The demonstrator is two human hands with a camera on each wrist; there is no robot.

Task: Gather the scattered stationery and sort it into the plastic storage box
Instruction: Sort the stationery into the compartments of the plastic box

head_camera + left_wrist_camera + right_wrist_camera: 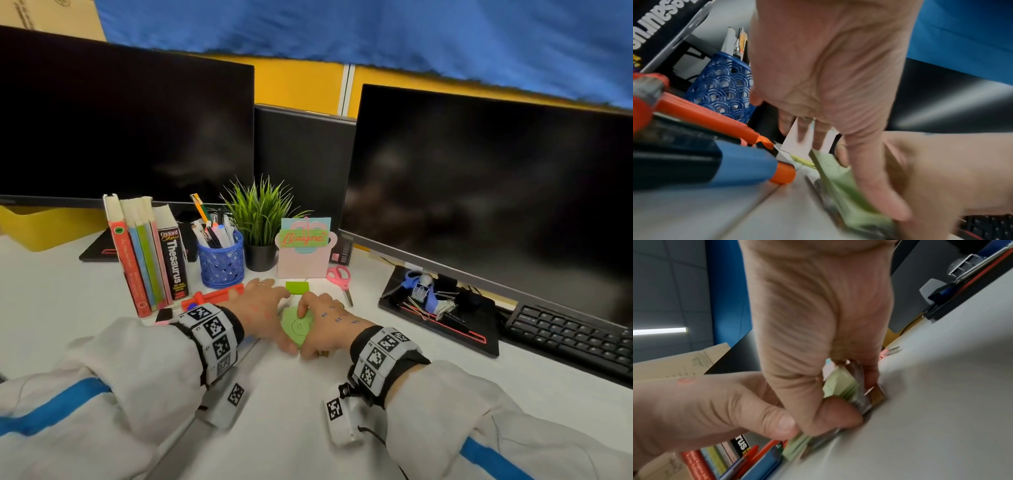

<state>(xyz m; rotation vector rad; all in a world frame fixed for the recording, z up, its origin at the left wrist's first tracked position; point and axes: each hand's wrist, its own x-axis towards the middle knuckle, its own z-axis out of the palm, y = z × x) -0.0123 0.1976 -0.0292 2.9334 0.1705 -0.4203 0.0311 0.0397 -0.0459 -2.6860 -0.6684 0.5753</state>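
Observation:
A green shaped note pad (295,328) is tilted up off the white desk (85,294) at its centre. My right hand (310,334) pinches the pad between thumb and fingers. My left hand (274,308) lies beside it with straight fingers, its thumb along the pad's edge. The left wrist view shows the left hand (857,175) and its thumb on the blurred pad (840,183). In the right wrist view the right hand (851,395) grips the pad (840,384) with a darker blurred thing beneath it. A green sticky-note block (297,287), pink scissors (339,275) and an orange cutter (212,297) lie nearby. I make out no plastic storage box.
Upright books (147,260), a blue pen cup (222,260), a potted plant (260,219) and a pink card holder (303,253) line the back. Binder clips fill the right monitor's black base tray (431,308). A keyboard (575,342) sits far right. Two dark monitors (479,192) stand behind.

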